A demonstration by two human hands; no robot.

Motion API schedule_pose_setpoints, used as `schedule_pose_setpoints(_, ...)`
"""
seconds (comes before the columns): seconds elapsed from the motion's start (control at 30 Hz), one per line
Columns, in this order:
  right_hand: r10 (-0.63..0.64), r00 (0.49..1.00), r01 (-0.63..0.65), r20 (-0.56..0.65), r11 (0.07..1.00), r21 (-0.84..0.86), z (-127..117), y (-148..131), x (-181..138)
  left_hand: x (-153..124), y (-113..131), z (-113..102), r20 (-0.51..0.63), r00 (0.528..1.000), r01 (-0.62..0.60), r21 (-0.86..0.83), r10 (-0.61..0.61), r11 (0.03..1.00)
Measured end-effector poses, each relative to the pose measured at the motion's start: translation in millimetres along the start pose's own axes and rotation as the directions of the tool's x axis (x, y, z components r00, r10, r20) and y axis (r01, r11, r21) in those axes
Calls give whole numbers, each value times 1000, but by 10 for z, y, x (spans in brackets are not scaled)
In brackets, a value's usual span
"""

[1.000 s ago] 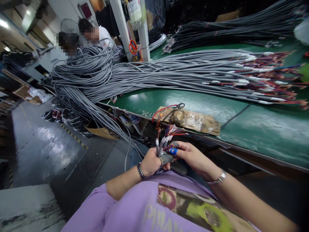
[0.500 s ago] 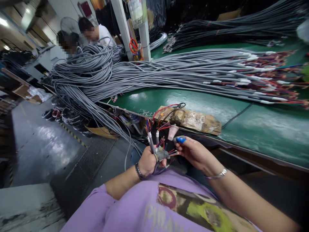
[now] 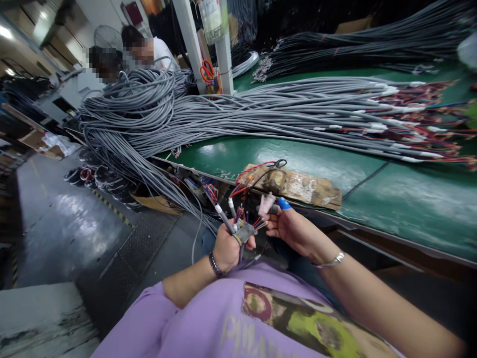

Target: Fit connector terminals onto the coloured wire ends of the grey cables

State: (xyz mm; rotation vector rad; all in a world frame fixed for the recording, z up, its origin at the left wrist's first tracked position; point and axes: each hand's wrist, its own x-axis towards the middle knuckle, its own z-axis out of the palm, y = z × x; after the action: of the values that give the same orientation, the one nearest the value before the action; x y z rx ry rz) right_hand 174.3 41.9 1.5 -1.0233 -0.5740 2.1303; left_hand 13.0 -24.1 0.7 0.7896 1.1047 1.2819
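Observation:
My left hand point(image 3: 228, 248) is closed around several grey cables point(image 3: 224, 218), with a grey wrap over its thumb. White bands circle the cables near their ends, and thin coloured wires point(image 3: 211, 193) fan out from the tips. Just to the right, my right hand point(image 3: 288, 226) is held with its fingers apart, close to the wire ends that point toward it. Blue covers its thumb tip, and a pink cover point(image 3: 266, 204) and a grey one appear at its fingertips. I see nothing gripped in it.
A wooden block point(image 3: 298, 186) with red and black leads lies at the front edge of the green table point(image 3: 372, 194). Behind it stretches a large bundle of grey cables point(image 3: 261, 117), hanging over the left end. Black cables point(image 3: 354, 54) lie farther back; two people work beyond.
The cables in my left hand have tilted left, their wire ends spreading wider apart. My right hand has shifted slightly and its fingers have opened away from the wire ends.

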Motion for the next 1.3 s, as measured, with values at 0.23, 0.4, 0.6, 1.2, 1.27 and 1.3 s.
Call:
schedule_pose_setpoints(0.23, -84, 988, 85, 126, 996, 1, 85, -58, 70, 37, -12, 50, 58, 998, -37, -44, 40, 998)
schedule_pose_setpoints(0.4, -93, 986, 90, 140, 996, 21, 71, -29, 67, 99, -27, 17, 146, 989, 32, -70, -22, 997)
schedule_pose_setpoints(0.6, -63, 982, 75, 179, 995, -60, 89, -27, 7, 168, -13, 16, 101, 991, 97, -53, -92, 994)
schedule_pose_setpoints(1.2, -51, 984, 103, 173, 947, -304, 150, 33, -118, 29, -65, -91, 205, 973, 79, 150, -110, 985)
schedule_pose_setpoints(1.27, -66, 990, 99, 123, 953, -286, 129, 69, -103, 12, -53, -88, 176, 980, 69, 148, -95, 987)
schedule_pose_setpoints(1.3, -73, 993, 95, 91, 961, -258, 106, 81, -90, 2, -48, -87, 163, 983, 66, 143, -89, 987)
